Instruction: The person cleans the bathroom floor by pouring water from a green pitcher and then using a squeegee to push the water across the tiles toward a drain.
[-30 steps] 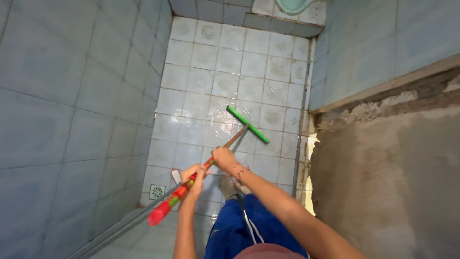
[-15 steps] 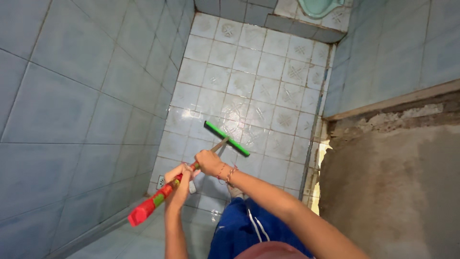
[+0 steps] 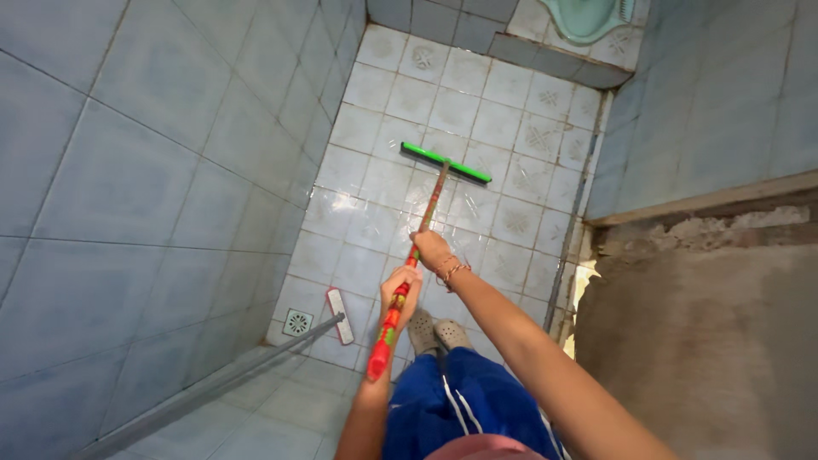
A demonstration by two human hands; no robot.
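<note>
Home bathroom, small and tiled. Pale blue glazed wall tiles (image 3: 128, 170) on both sides, white patterned floor tiles (image 3: 477, 111) wet and shiny ahead of the fingers. Green ceramic squat toilet pan (image 3: 588, 17) at the far end, square metal floor drain (image 3: 297, 322) in the near left corner. Bare rough cement wall (image 3: 707, 324) at right.
</note>
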